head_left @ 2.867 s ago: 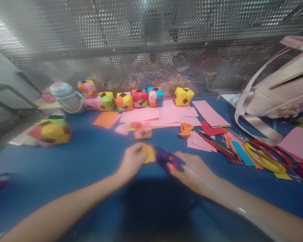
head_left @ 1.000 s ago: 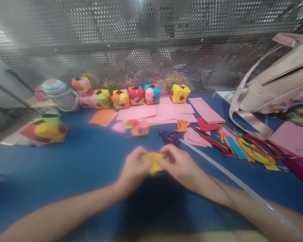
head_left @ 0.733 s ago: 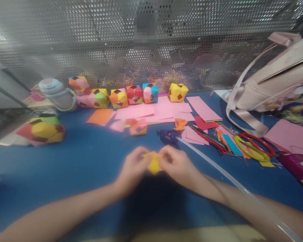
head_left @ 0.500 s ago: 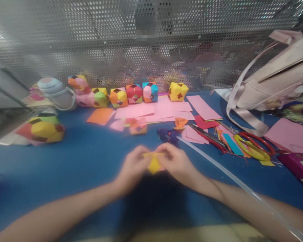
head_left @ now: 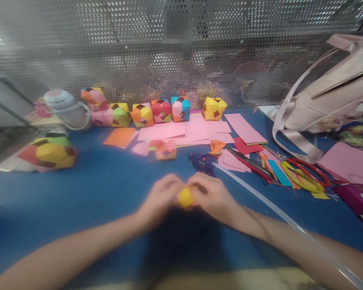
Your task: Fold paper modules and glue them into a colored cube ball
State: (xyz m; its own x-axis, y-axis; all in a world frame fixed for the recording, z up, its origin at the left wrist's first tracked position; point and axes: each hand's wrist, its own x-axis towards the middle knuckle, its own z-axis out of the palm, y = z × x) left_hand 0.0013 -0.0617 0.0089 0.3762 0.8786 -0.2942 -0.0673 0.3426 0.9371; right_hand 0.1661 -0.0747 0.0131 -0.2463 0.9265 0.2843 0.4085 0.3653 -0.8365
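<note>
Between my two hands, over the near middle of the blue table [head_left: 109, 225], is a small piece of folded yellow paper [head_left: 186, 198]. My left hand [head_left: 161, 193] pinches its left side, fingers closed. On the right side my right hand [head_left: 213, 195] grips it with thumb and bent fingers. The fingers cover much of the paper, and motion blurs it. Just beyond my hands lies a blue glue gun [head_left: 201, 162] with a long clear glue stick [head_left: 260, 197] running back over my right forearm. Past it sit a folded orange paper piece [head_left: 217, 147] and a pink-orange folded piece [head_left: 165, 150].
Several folded paper balls [head_left: 161, 110] line the back beside a perforated metal panel [head_left: 124, 52]. Pink paper sheets [head_left: 196, 131] lie before them. At right are scissors [head_left: 302, 177], paper strips [head_left: 278, 172] and a pale bag [head_left: 329, 96]. A white lidded container [head_left: 68, 110] and another paper ball [head_left: 51, 154] stand left.
The yellow paper's flat top edge and downward point no longer show; it now looks rounder between my fingers. My hands have stayed in nearly the same place.
</note>
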